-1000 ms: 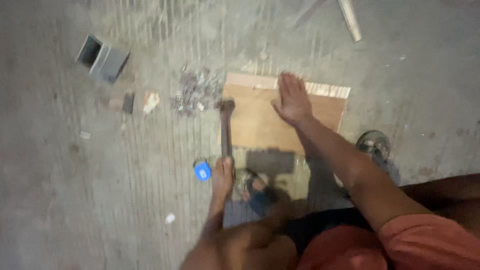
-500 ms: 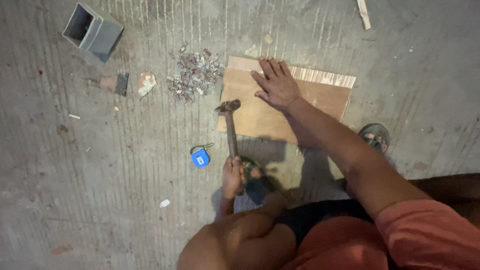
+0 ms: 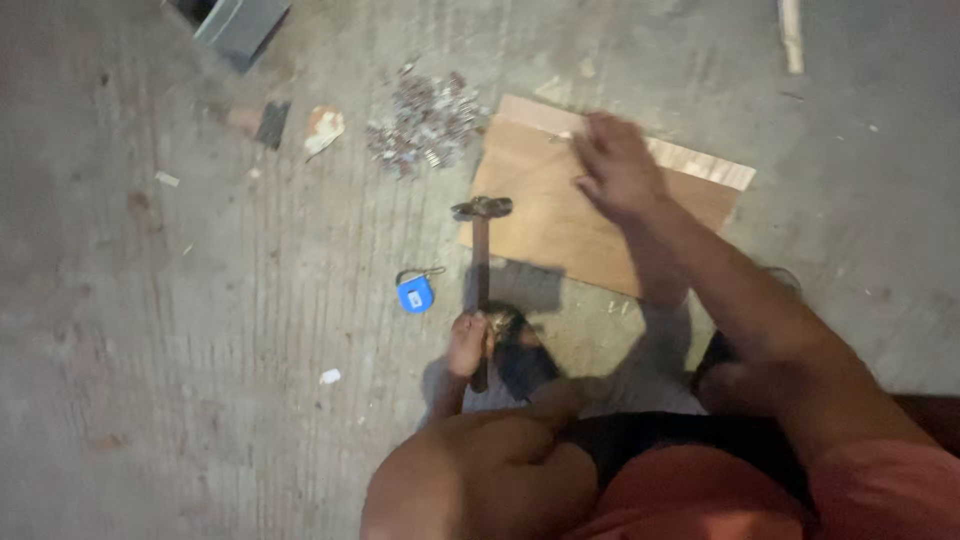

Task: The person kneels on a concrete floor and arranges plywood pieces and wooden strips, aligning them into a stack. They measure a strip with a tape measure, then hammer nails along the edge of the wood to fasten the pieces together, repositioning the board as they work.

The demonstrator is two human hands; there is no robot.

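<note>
While the person crouches over the concrete floor (image 3: pixel 150 330), the scene reads so:
Hammer (image 3: pixel 481 262): held low on its handle, head raised near the lower left corner of the board, shaft pointing away from the person
Left hand (image 3: pixel 467 344): fingers wrapped tight round the hammer's handle end
Board (image 3: pixel 545 205): flat brown plywood sheet on the floor, a pale strip along its far edge
Right hand (image 3: pixel 616 168): blurred, over the board's far part, fingers spread wide and holding nothing; touching the wood or not, I cannot tell
Tape measure (image 3: pixel 415 293): small, blue, on the floor just left of the hammer shaft
Nails (image 3: pixel 425 125): loose heap beside the board's far left corner
Grey box (image 3: pixel 240 25): at the top edge, well apart
</note>
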